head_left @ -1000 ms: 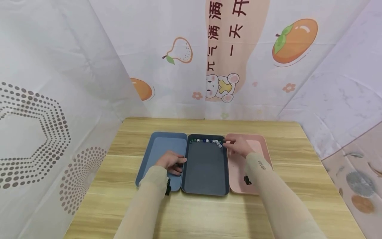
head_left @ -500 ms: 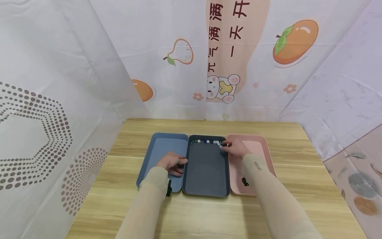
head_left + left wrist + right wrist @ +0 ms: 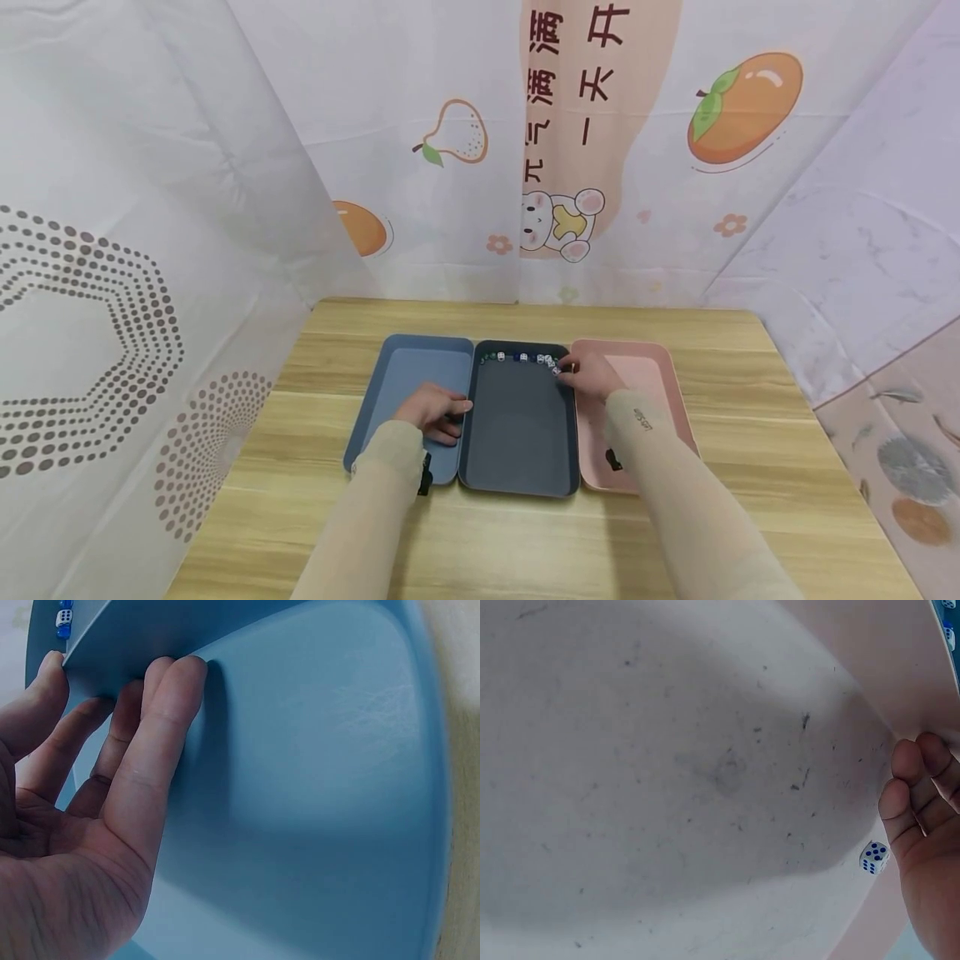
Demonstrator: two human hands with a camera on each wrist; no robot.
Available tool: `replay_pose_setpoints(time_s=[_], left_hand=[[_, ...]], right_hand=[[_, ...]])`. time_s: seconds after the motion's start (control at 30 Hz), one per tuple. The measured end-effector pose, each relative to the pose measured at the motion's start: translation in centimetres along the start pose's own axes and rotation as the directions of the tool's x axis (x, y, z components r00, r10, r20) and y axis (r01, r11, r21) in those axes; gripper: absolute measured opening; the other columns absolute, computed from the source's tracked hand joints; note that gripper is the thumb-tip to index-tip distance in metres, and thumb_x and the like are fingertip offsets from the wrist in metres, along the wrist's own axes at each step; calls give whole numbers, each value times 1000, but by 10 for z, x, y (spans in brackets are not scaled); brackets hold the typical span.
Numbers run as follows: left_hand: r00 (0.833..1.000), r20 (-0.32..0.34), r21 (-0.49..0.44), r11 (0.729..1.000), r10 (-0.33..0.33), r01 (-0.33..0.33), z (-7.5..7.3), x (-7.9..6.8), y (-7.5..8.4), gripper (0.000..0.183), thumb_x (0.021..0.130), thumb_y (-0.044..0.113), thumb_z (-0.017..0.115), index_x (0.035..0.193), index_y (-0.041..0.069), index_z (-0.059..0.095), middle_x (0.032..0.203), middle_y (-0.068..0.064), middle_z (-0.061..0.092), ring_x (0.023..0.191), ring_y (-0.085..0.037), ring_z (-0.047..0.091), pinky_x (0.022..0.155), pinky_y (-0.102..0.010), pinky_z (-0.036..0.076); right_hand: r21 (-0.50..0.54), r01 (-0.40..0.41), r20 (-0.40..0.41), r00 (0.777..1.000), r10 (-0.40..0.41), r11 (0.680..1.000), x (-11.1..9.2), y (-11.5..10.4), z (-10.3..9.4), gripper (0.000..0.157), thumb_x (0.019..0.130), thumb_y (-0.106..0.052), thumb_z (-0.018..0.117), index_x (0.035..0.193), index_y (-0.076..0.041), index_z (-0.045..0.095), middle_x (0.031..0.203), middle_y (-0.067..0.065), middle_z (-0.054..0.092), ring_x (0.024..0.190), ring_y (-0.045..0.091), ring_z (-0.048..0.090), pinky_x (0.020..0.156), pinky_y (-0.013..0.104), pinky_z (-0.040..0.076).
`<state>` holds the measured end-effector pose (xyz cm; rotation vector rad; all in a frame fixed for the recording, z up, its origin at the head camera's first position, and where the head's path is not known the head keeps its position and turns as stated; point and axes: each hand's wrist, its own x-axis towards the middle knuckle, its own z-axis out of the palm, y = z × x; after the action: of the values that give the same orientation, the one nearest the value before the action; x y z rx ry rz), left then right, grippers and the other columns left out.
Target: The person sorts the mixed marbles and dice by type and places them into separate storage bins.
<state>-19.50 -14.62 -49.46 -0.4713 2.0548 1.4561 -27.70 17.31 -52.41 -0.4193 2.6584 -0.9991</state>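
Note:
My left hand (image 3: 435,412) grips the wall between the blue tray (image 3: 408,354) and the dark grey tray (image 3: 517,442). In the left wrist view, its thumb is at the rim and its fingers (image 3: 146,757) press the blue tray's inner wall. My right hand (image 3: 592,374) reaches over the pink tray (image 3: 652,358), thumb and index finger beside a white die (image 3: 556,372) in the dark tray's far right corner. Whether they pinch it is too small to tell. Another white die with blue dots (image 3: 874,857) lies in the pink tray, below the right hand's other fingers (image 3: 896,799).
Several white dice (image 3: 543,358) and small blue and green pieces (image 3: 491,356) line the dark tray's far wall. The three trays stand side by side on a wood-grain table (image 3: 510,542). A printed curtain (image 3: 465,225) hangs behind the table.
My right hand has moved slightly left and down, its thumb and index finger coming to the dice in the far right corner. The left hand keeps its place on the tray wall.

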Motion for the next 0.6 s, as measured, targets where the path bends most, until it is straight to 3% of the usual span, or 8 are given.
replay_pose_setpoints(time_s=[0.3,0.6], left_hand=[[1000,-5,-5,1000,-6,6,1,2,-1,45,98,18,72,140,5,63,115,-18,67,81,-29,70,69,-41,64],[1000,-13,-3,1000,-3,3,1,0,-1,45,98,18,72,140,4,63,113,-18,67,79,-28,70,69,-41,64]], right_hand=[[-12,-2,-6,1000,2,1000,1,1,3,28,95,-14,71,118,1,73,107,17,65,92,30,61,79,46,52],[-29,11,-30,999,-11,1000,0,-3,4,23,93,-11,73,112,1,75,107,18,66,99,34,66,85,48,56]])
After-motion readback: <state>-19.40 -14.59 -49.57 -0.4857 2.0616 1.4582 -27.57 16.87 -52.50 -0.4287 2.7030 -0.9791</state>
